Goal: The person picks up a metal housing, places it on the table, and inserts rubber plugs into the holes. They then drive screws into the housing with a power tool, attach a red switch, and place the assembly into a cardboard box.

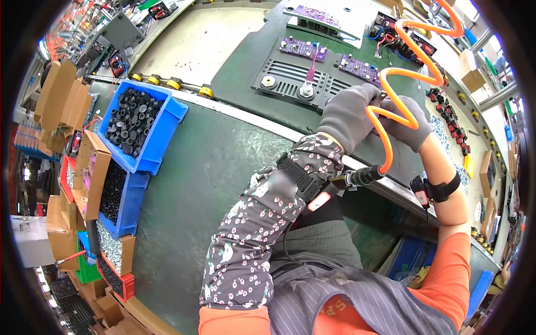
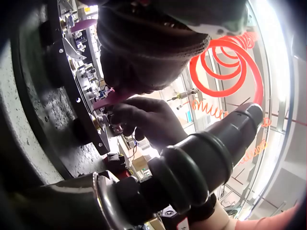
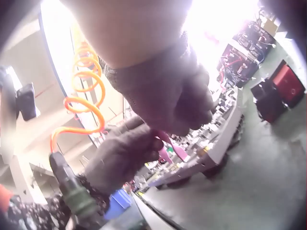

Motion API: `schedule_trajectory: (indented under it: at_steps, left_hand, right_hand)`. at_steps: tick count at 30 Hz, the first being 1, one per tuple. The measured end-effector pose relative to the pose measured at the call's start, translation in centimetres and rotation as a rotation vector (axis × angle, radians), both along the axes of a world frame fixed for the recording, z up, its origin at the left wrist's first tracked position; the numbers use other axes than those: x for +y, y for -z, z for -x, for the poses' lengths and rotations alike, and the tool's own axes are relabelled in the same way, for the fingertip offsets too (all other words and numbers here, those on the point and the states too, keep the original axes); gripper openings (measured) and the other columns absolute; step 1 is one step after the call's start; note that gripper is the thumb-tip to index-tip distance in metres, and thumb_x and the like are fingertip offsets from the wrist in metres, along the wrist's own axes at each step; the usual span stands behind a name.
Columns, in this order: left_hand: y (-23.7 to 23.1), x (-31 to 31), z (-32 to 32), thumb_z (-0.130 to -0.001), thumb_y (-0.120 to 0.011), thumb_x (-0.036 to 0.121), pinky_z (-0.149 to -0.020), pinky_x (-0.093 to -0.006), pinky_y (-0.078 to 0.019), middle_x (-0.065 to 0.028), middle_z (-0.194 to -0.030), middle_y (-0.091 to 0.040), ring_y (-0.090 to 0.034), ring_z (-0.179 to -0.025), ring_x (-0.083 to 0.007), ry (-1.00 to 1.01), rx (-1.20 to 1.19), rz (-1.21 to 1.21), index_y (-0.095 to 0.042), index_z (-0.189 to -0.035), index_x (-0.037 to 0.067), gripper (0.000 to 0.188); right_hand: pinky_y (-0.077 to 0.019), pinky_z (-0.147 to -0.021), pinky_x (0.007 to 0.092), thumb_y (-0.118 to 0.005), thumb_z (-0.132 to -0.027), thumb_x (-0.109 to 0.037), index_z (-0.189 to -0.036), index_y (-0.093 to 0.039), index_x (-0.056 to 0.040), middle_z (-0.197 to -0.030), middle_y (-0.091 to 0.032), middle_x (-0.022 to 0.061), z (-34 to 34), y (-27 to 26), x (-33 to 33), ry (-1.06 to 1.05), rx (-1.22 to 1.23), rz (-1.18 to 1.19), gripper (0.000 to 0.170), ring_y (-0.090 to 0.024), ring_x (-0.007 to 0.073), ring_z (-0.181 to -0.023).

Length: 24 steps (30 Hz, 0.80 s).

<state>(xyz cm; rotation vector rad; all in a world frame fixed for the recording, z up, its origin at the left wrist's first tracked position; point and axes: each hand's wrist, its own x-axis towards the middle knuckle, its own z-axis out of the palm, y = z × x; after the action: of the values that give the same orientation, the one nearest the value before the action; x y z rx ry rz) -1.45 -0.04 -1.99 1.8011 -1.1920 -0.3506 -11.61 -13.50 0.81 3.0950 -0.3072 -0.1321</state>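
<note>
Big green bench (image 1: 184, 167), with the dark slotted panel (image 1: 293, 68) lying across its far side. I'd keep that thing flat and braced so it can't skid, and keep the coiled orange hose (image 1: 413, 73) from snagging wrists. Off to the person's left, the bigger blue bin (image 1: 177, 111) holds black rubbery caps, the smaller blue bin (image 1: 134, 195) little black bits, the cardboard box (image 1: 127, 254) silvery ones. The gloved left hand (image 1: 349, 117) and right hand (image 1: 412, 135) meet at the panel's right end, fingers bent; can't tell what either grips. Go easy on the pink strip (image 2: 112, 98) beside them, no twisting.
</note>
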Motion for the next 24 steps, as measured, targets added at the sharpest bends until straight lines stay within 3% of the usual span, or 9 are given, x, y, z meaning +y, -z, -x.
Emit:
schedule_trajectory:
  at_steps: [2,4,5,8,12,13,17,22,24]
  left_hand:
    - [0.4,0.7,0.4,-0.08,-0.062,0.023,-0.078,-0.0411,-0.0481,-0.018,-0.098,-0.062,-0.059,-0.093,-0.033,0.032,0.138,-0.009,-0.058,-0.106,0.007,0.031]
    - [0.8,2.1,1.4,-0.079,-0.061,0.02,-0.077,-0.0414,-0.0483,-0.0187,-0.094,-0.062,-0.061,-0.086,-0.0345,-0.169,-0.008,0.006,-0.055,-0.112,0.005,0.037]
    - [0.8,3.6,1.4,-0.079,-0.061,0.022,-0.082,-0.0423,-0.0463,-0.0203,-0.101,-0.059,-0.059,-0.092,-0.0358,-0.097,-0.004,-0.039,-0.052,-0.116,0.005,0.042]
    - [1.0,9.1,1.4,-0.078,-0.06,0.02,-0.084,-0.0392,-0.0464,-0.0182,-0.106,-0.058,-0.058,-0.094,-0.0326,-0.005,-0.063,-0.1,-0.054,-0.114,0.005,0.039]
    - [1.2,15.5,1.6,-0.077,-0.063,0.021,-0.088,-0.0381,-0.0447,-0.0158,-0.109,-0.058,-0.056,-0.1,-0.0305,-0.108,-0.238,-0.262,-0.056,-0.112,0.006,0.038]
    - [1.2,16.8,1.8,-0.077,-0.064,0.023,-0.091,-0.0392,-0.0418,-0.0144,-0.114,-0.055,-0.053,-0.106,-0.0305,-0.182,-0.308,-0.335,-0.055,-0.114,0.007,0.041]
    - [2.8,19.5,2.2,-0.075,-0.067,0.03,-0.101,-0.045,-0.0296,-0.0109,-0.129,-0.046,-0.039,-0.123,-0.0306,-0.313,-0.399,-0.534,-0.047,-0.125,0.011,0.057]
    - [4.0,19.5,2.5,-0.073,-0.068,0.04,-0.106,-0.05,-0.0208,-0.0126,-0.139,-0.036,-0.029,-0.131,-0.0314,-0.282,-0.54,-0.658,-0.037,-0.134,0.009,0.075]
    - [4.4,19.5,2.5,-0.072,-0.068,0.041,-0.108,-0.0505,-0.0177,-0.015,-0.142,-0.032,-0.025,-0.134,-0.0333,-0.316,-0.603,-0.722,-0.031,-0.138,0.008,0.083]
  right_hand:
    - [-0.0491,-0.066,0.0408,-0.062,-0.078,-0.028,-0.09,-0.064,-0.0113,-0.076,-0.063,0.0118,0.2,-0.9,0.7,0.068,0.031,0.009,0.02,-0.062,0.0324,-0.076]
    - [-0.049,-0.066,0.0412,-0.063,-0.079,-0.03,-0.09,-0.064,-0.0103,-0.077,-0.063,0.0127,0.7,-0.5,0.5,0.104,-0.044,0.026,0.023,-0.062,0.0321,-0.075]
    - [-0.0489,-0.066,0.0412,-0.062,-0.079,-0.031,-0.089,-0.064,-0.01,-0.078,-0.063,0.0133,1.0,-0.5,0.6,0.046,-0.202,-0.027,0.024,-0.062,0.0314,-0.075]
    - [-0.0489,-0.066,0.0412,-0.062,-0.079,-0.035,-0.089,-0.065,-0.0104,-0.078,-0.063,0.0137,1.0,1.7,-0.6,-0.023,-0.258,-0.249,0.027,-0.062,0.0308,-0.075]
    - [-0.0497,-0.058,0.0396,-0.053,-0.086,-0.032,-0.082,-0.063,-0.0091,-0.073,-0.062,0.0121,0.4,2.7,-0.7,0.022,-0.182,0.013,0.025,-0.062,0.0302,-0.068]
    - [-0.0495,-0.054,0.038,-0.048,-0.09,-0.028,-0.08,-0.062,-0.0094,-0.068,-0.062,0.011,0.5,3.5,-0.8,-0.036,-0.192,0.102,0.025,-0.063,0.0298,-0.064]
    - [-0.0506,-0.059,0.0405,-0.046,-0.089,-0.039,-0.085,-0.064,-0.0126,-0.072,-0.065,0.0107,0.2,2.8,0.8,0.26,-0.152,-0.006,0.032,-0.064,0.0298,-0.068]
    - [-0.0494,-0.062,0.0419,-0.047,-0.089,-0.043,-0.084,-0.066,-0.0084,-0.077,-0.065,0.0137,1.9,0.1,2.9,0.407,-0.112,0.001,0.04,-0.063,0.0318,-0.072]
    - [-0.0489,-0.067,0.0424,-0.049,-0.089,-0.043,-0.084,-0.066,-0.0073,-0.077,-0.065,0.0143,4.4,-0.5,3.0,0.357,-0.186,-0.121,0.04,-0.063,0.0321,-0.075]
